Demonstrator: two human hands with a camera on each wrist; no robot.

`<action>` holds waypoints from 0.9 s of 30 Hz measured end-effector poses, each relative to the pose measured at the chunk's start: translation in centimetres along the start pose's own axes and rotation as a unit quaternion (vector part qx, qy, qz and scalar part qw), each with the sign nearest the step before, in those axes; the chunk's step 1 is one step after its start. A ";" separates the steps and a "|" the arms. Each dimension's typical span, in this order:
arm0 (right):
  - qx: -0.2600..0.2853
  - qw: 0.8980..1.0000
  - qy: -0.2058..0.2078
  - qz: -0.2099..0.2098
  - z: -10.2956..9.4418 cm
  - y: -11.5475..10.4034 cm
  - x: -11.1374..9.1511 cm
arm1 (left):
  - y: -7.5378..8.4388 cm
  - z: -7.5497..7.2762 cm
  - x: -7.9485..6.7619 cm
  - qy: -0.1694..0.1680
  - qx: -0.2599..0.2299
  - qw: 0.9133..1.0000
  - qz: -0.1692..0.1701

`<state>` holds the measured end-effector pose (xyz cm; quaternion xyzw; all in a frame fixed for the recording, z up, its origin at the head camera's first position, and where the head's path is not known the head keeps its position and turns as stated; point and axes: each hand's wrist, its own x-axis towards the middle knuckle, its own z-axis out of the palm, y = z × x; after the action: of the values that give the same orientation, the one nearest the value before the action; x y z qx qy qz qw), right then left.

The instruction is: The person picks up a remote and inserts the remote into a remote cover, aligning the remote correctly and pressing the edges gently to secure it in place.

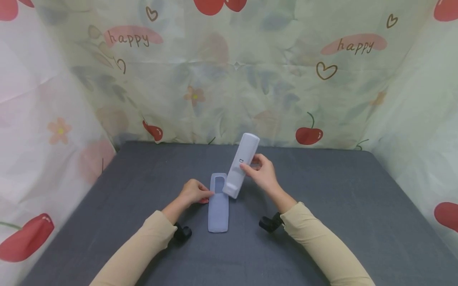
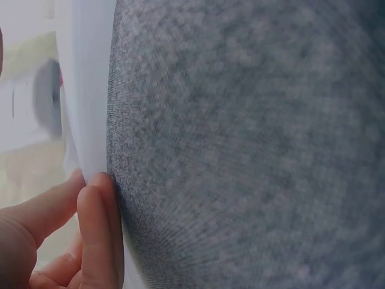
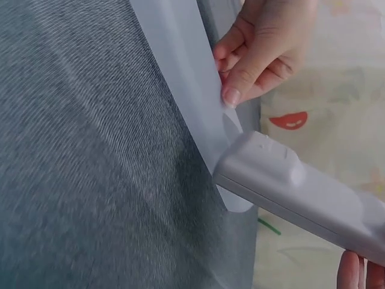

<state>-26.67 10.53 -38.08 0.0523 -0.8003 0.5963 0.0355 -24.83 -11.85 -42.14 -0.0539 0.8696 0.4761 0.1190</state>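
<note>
A pale, bluish-white remote-control cover [image 1: 218, 214] with a window at its far end stretches lengthwise over the table. My left hand [image 1: 195, 192] pinches its left edge near that window; in the left wrist view, thumb and fingers [image 2: 96, 229] meet at the edge of the cover [image 2: 90, 90]. A white remote control [image 1: 244, 153] is held tilted in my right hand [image 1: 264, 173], thumb on its face and fingers behind. The remote's lower end [image 3: 258, 159] overlaps the cover's window end in the right wrist view; whether they touch I cannot tell.
The dark grey table [image 1: 322, 190] extends around both hands. Patterned cloth [image 1: 236, 95] hangs behind it and along both sides. A black wrist camera [image 1: 270, 222] sits under the right sleeve, another [image 1: 183, 233] under the left.
</note>
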 end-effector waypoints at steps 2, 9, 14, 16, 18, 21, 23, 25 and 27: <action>0.013 1.000 0.017 -0.004 0.5 0.1 0.2 | -0.1 0.0 0.0 -0.001 -0.003 1.000 0.001; 0.055 0.996 0.076 -0.001 1.9 0.8 0.8 | 0.1 0.0 0.0 -0.003 -0.013 1.000 -0.006; 0.048 0.994 0.101 0.014 2.6 1.4 1.0 | 0.2 0.0 -0.1 -0.007 -0.016 1.000 -0.010; 0.049 0.993 0.103 0.022 2.8 1.5 1.1 | 0.2 0.0 0.0 -0.007 -0.019 1.000 -0.010; 0.051 0.993 0.103 0.029 3.0 1.6 1.1 | 0.1 0.0 0.0 -0.008 -0.021 1.000 -0.011; 0.052 0.992 0.104 0.040 3.1 1.8 1.1 | 0.1 0.0 0.0 -0.009 -0.020 1.000 -0.012; 0.052 0.992 0.106 0.044 3.2 1.8 1.1 | 0.0 0.0 0.0 -0.010 -0.018 1.000 -0.012; 0.053 0.992 0.110 0.046 3.3 1.9 1.2 | 0.0 0.0 0.0 -0.010 -0.017 1.000 -0.012; 0.054 0.991 0.112 0.046 3.4 1.9 1.2 | 0.0 0.0 0.0 -0.009 -0.016 1.000 -0.012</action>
<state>-28.12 7.73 -40.76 -0.0498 -0.7594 0.6417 0.0950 -24.82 -11.86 -42.14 -0.0619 0.8598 0.4894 0.1320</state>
